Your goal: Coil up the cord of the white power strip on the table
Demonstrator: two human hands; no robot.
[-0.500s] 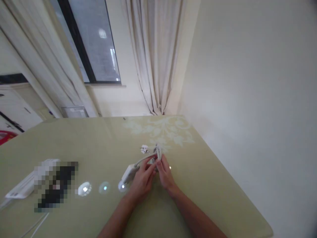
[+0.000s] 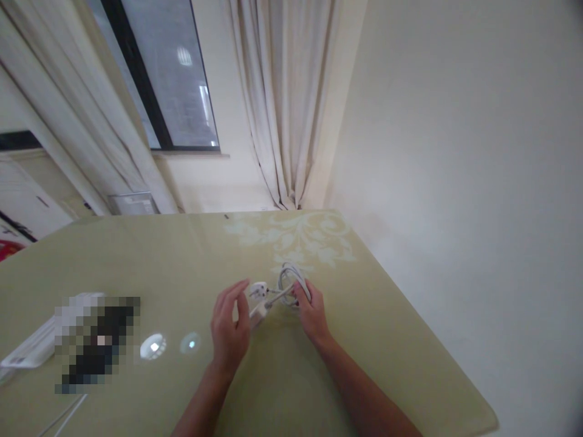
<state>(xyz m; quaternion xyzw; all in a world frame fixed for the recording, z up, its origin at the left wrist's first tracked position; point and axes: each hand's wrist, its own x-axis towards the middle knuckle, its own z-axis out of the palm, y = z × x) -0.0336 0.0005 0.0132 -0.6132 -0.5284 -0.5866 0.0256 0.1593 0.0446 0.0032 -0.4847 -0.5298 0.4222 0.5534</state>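
Observation:
A grey-white cable (image 2: 288,271) is wound into a loose coil above the table. My right hand (image 2: 314,312) is closed around the coil's right side, thumb on top. From the coil a stretch of cable runs left to a white block (image 2: 259,314), which looks like a small extension socket. Its left end is partly hidden behind my left hand (image 2: 230,328). That hand is open, thumb and curved fingers apart with a gap between them. Just right of its fingertips is a white plug (image 2: 259,290) with its pins showing; whether they touch it I cannot tell.
A glossy green table (image 2: 173,261) ends at a pale wall (image 2: 446,182) on the right. At the left lie a long white object (image 2: 31,349) and a dark pixelated one (image 2: 98,349), with thin white cables (image 2: 68,416) near them. Curtains (image 2: 286,109) hang behind.
My left hand has come off the coil, moved left and opened. The right hand keeps the coil, now fanned wider. The white block and plug have shifted and turned.

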